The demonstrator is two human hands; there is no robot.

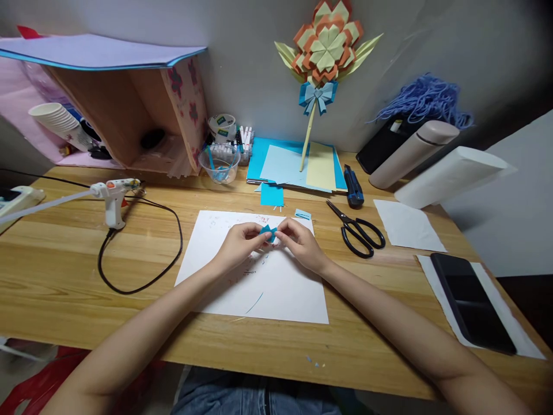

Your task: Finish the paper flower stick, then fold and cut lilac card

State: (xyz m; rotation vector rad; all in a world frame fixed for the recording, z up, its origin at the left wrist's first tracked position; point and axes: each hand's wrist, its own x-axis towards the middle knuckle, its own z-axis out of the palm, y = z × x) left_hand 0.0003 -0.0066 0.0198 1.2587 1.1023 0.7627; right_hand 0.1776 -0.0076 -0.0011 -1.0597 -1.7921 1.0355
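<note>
Between the fingers (pixel 288 225), folded blue paper (pixel 268 231), pinched

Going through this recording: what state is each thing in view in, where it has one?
Left hand: pinching blue paper
Right hand: pinching the same paper
Blue paper: folded, between both hands
White sheet: flat, marked
Scissors: lying down, nearly closed
Glue gun: stick loaded, power unclear
Phone: lying flat, screen dark
Flask: closed
Plastic cup: uncovered, holding blue scraps
Paper flower: assembled
Paper cups: nested
</note>
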